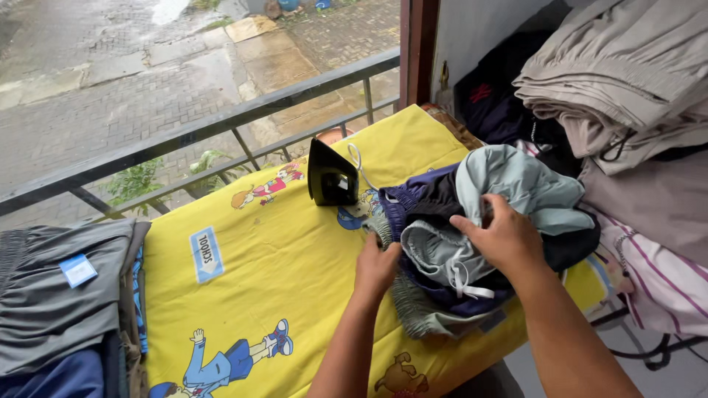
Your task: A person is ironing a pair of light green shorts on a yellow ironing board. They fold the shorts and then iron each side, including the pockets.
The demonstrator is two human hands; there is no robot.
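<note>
Both forearms reach forward over the yellow cloth (pixel 280 265). Our left hand (pixel 376 267) curls closed on the edge of the crumpled clothes pile (pixel 472 243); our right hand (pixel 505 236) presses on top, fingers bent, gripping the pale garment (pixel 516 184).

Soft, even daylight comes in from the open side beyond the railing (pixel 221 121), where the wet paving (pixel 110 66) gives back a pale, washed-out sheen near the top edge. It leaves the yellow cloth (pixel 295 258) bright and saturated, with only faint, diffuse shadows under the pile of clothes (pixel 472 243) and beside the black iron (pixel 330 177). Focus is fairly sharp at the centre, though the forearms at the bottom edge look slightly soft, and the railing bows a little from wide-angle distortion.
</note>
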